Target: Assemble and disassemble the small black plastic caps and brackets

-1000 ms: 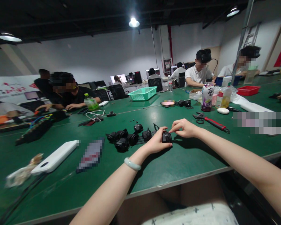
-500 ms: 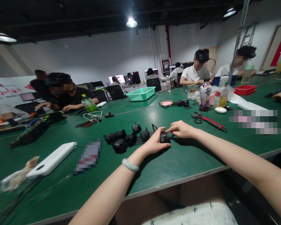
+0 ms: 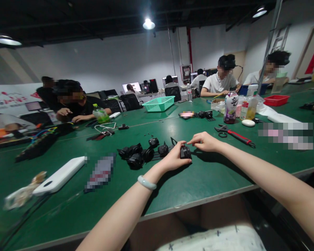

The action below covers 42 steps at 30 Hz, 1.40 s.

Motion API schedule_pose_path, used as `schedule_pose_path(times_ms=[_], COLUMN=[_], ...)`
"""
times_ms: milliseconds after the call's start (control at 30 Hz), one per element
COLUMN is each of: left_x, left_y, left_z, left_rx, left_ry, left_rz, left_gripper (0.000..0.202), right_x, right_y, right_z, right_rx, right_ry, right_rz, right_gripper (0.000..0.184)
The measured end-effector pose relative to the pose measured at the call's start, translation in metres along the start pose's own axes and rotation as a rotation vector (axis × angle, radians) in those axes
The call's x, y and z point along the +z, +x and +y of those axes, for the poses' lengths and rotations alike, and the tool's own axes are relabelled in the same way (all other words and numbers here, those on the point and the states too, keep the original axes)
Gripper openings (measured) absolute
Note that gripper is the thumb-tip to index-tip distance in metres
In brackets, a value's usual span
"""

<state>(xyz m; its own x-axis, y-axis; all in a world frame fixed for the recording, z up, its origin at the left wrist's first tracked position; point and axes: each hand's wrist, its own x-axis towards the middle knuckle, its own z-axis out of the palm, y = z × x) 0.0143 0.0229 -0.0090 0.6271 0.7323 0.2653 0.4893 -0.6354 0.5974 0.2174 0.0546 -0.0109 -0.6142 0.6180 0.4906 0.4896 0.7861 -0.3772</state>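
Well left of the red-handled wrench [image 3: 237, 136] sits a cluster of black parts [image 3: 136, 161]; closer to the wrench, the left hand [image 3: 174, 157] is clamped on a black part [image 3: 185, 152]. Nearest the wrench, the right hand [image 3: 204, 142] points in; whether its fingertips pinch anything, I can't tell. Looks like fine fingerwork, calling for a steady left hold and precise right fingertip.

Our left hand [image 3: 174, 157] and right hand [image 3: 206, 142] are bare, and so are our arms [image 3: 261, 170] as far up as they show. We wear a thick, rounded bangle [image 3: 147, 182] on the left wrist, smooth and pale milky green. White cloth [image 3: 217, 240] covers our lap, scattered with small, dark, cross-like marks.
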Motion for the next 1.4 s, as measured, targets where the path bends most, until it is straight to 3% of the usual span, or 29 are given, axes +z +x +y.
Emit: schedule_pose_path(times_ms=[733,1400], left_x=[0.002,0.001], left_y=[-0.001,-0.001], left_z=[-0.002,0.002], left_rx=[-0.003,-0.027], left_ry=[-0.001,-0.026], left_rz=[0.01,0.004], left_gripper=[0.068,0.066], right_x=[-0.001,0.014], right_y=[-0.001,-0.001], right_z=[-0.002,0.008], right_rx=[-0.113,0.057], right_ry=[0.045,0.034], right_rz=[-0.011,-0.115], right_gripper=[0.033,0.036])
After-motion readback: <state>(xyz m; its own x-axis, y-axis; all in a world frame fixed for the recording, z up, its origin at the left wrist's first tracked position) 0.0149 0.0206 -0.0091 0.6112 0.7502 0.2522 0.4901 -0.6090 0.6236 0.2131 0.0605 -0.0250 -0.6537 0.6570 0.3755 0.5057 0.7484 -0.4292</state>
